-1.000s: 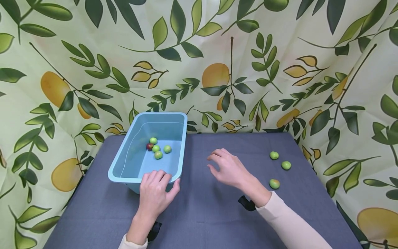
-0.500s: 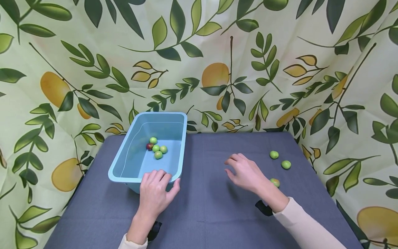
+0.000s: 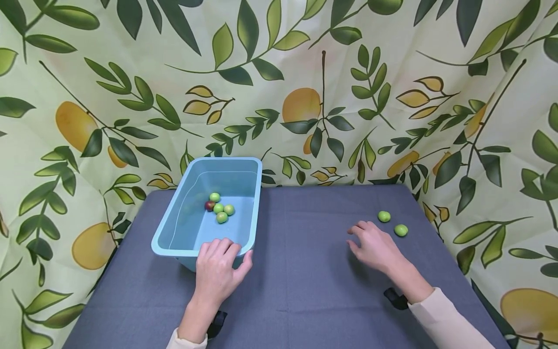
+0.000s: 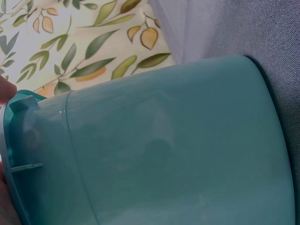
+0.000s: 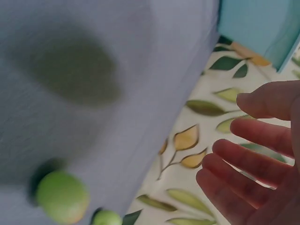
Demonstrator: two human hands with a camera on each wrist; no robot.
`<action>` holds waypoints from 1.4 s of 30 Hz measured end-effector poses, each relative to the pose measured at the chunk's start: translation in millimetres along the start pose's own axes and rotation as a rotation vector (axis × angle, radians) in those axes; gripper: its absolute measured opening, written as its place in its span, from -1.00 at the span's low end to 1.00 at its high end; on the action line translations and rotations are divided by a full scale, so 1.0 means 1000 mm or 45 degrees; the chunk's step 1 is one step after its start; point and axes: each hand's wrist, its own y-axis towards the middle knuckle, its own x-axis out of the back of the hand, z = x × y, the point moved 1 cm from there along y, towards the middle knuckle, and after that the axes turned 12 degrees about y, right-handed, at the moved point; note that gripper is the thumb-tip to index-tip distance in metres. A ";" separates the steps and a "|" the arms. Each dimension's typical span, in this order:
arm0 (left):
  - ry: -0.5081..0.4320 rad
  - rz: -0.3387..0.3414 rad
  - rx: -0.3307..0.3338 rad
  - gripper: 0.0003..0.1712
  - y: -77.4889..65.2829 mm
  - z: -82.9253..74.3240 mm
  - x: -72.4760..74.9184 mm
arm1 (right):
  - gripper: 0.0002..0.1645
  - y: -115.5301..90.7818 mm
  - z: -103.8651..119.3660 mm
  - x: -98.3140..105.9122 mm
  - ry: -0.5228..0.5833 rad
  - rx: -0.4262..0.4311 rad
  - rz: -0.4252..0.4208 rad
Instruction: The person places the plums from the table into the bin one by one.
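Note:
A light blue plastic tub (image 3: 174, 245) stands on the left of the table. My left hand (image 3: 220, 266) holds its near rim, with fingers bent over the edge. In the left wrist view, the tub's outer wall (image 4: 164, 140) fills most of the picture. Inside the tub lie several small round fruits, mostly green (image 3: 222, 217), with one dark red fruit (image 3: 210, 206). My right hand (image 3: 377, 247) hovers over the right side, palm empty and fingers loosely bent. Just beyond it lie two green fruits, a farther one (image 3: 384, 216) and a nearer one (image 3: 401, 230).
A dark grey-blue cloth (image 3: 305, 300) covers the table. Behind and along both sides hangs a curtain (image 3: 257, 111) printed with leaves and orange fruit. In the right wrist view, a green fruit (image 5: 62, 197) with a reddish tinge lies on the cloth below the hand.
My right hand has moved right, away from the tub, and now hides the nearest loose fruit. One green fruit in the tub rolled left against the others. My left hand stays put.

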 end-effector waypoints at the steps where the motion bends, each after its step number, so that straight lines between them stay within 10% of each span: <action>1: 0.000 -0.003 0.000 -0.53 0.000 0.000 0.000 | -0.77 -0.002 -0.004 0.000 -0.007 -0.015 0.002; 20: 0.000 -0.005 0.006 -0.53 -0.001 0.000 0.000 | -0.69 -0.038 -0.059 -0.008 -0.033 -0.264 0.089; 42: 0.007 0.004 0.003 -0.53 0.000 0.000 0.000 | -0.83 -0.036 -0.060 -0.014 0.041 -0.276 0.152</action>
